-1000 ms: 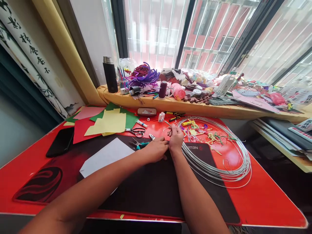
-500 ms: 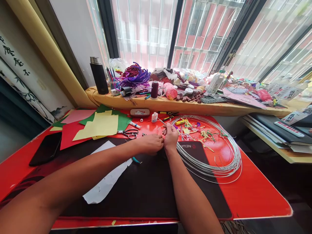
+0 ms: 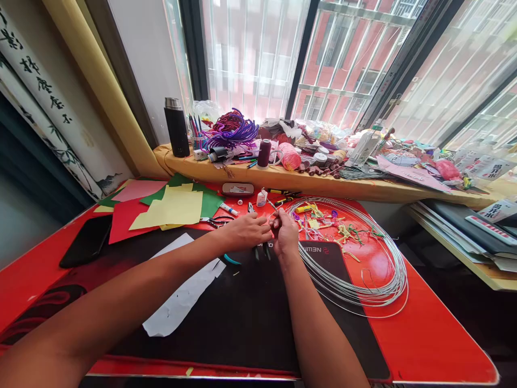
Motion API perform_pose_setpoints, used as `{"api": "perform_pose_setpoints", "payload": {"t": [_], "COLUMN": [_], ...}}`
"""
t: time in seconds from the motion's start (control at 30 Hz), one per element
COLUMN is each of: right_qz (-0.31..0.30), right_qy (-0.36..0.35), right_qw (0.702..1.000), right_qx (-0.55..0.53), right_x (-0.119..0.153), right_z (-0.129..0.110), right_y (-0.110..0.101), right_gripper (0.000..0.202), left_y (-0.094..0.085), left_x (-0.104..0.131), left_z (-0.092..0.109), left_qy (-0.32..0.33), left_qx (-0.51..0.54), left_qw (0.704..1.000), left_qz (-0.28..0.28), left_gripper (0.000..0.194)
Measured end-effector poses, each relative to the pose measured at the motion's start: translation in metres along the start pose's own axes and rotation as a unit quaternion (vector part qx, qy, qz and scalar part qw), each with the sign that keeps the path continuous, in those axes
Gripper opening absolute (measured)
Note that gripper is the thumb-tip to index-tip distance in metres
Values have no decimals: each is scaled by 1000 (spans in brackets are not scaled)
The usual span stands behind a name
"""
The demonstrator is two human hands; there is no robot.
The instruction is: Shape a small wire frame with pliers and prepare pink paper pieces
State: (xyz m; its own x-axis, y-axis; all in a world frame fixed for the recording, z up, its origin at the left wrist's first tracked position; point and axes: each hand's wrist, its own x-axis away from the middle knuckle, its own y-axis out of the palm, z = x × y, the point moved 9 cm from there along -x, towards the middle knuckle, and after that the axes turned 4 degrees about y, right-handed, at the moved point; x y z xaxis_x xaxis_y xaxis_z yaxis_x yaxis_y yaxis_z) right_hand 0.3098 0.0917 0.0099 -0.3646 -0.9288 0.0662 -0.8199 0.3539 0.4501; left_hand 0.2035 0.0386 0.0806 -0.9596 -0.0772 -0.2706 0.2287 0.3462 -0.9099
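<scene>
Red desk [image 3: 440,339]: near edge runs along the bottom; a yellow scrap [image 3: 189,371] lies close to it.
Black desk mat [image 3: 258,318]: reaches from near that edge past the desk's middle.
White paper [image 3: 180,307]: aslant on the mat's left half.
Teal handle [image 3: 232,260]: just beside the paper's far right tip.
Left hand [image 3: 247,233]: above the mat's far edge, fingers outstretched, tips beside the right ones; whether they pinch anything, I cannot tell.
Pliers [image 3: 266,251]: dark handles show on the near side of that hand, partly hidden.
Right hand [image 3: 286,231]: thumb and forefinger pinching a thin wire [image 3: 273,206].
Thin wire: over the mat's far edge, pointing toward the desk's far edge.
Wire coil [image 3: 375,298]: across the mat's far right corner, toward the desk's right edge.
Phone [image 3: 86,242]: by the desk's left edge.
Scissors [image 3: 220,220]: beside yellow paper [image 3: 173,210], far left.
White bottle [image 3: 262,198]: near the desk's far edge.
</scene>
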Motion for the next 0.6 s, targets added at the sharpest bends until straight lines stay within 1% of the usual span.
{"api": "perform_pose_setpoints", "payload": {"t": [0.07,0.17,0.23,0.3,0.43,0.53,0.6], "right_qz": [-12,-30,-48,-73,-134,-184,-207], "right_qy": [23,88,130,156,194,209,216], "right_qw": [999,995,989,983,969,956,950], "right_qx": [-19,-43,-50,-58,-77,-93,-89], "right_x": [1,5,11,18,35,47,52], "right_z": [7,27,40,51,63,65,66], "right_y": [3,10,17,26,45,59,65], "right_gripper": [35,35,36,36,32,30,32], "left_y": [-9,-20,-22,-22,-21,-20,-19], "left_x": [15,40,56,67,79,82,83], "left_z": [2,10,18,24,31,40,48], "left_qy": [-19,-45,-52,-60,-71,-49,-34], "left_qx": [13,38,51,80,159,157,144], "left_qw": [1000,998,997,994,983,985,987], "left_qz": [1,24,34,39,52,55,62], "left_gripper": [20,26,28,30,29,27,28]}}
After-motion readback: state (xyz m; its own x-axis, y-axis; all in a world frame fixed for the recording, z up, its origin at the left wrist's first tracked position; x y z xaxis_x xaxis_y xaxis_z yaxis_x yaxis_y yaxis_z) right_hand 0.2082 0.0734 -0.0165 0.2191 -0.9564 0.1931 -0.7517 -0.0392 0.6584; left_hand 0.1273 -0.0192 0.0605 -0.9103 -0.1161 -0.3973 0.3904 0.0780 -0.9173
